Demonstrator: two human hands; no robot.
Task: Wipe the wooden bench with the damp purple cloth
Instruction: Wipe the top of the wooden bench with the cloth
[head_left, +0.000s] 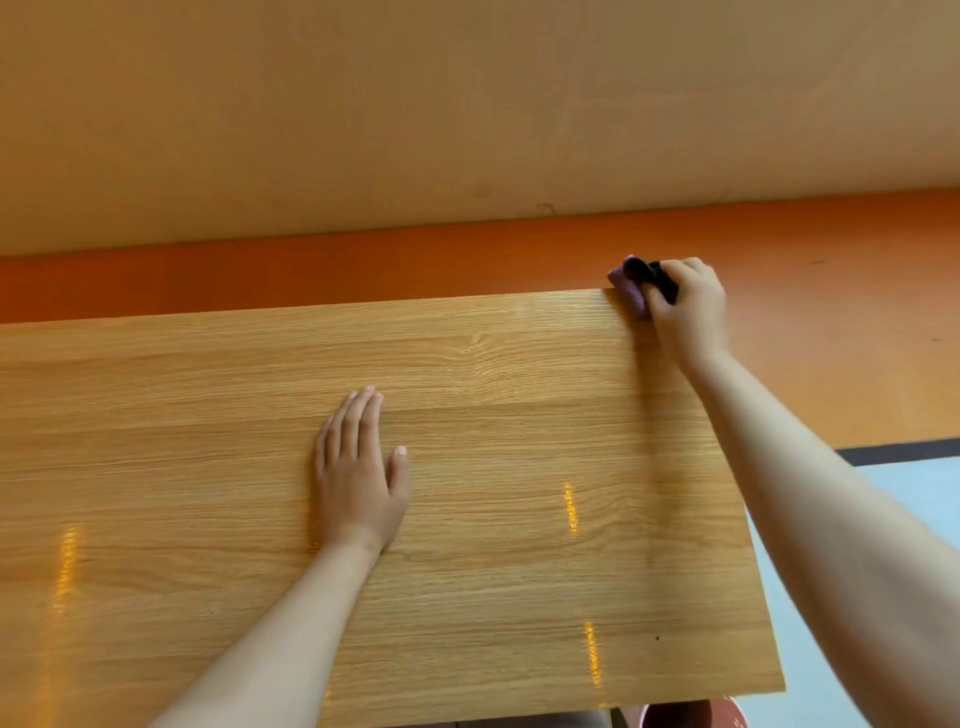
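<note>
Bench (467, 467): right hand (685, 306) grips bunched cloth (626, 286) at far right corner, likely wiping its edge; left hand (358, 473) flat, fingers straight, apparently bracing mid-surface.

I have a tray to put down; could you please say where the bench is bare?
Bare bench lies left of the left hand, and between it and the right edge. The right hand grips the purple cloth at the far right corner.
</note>
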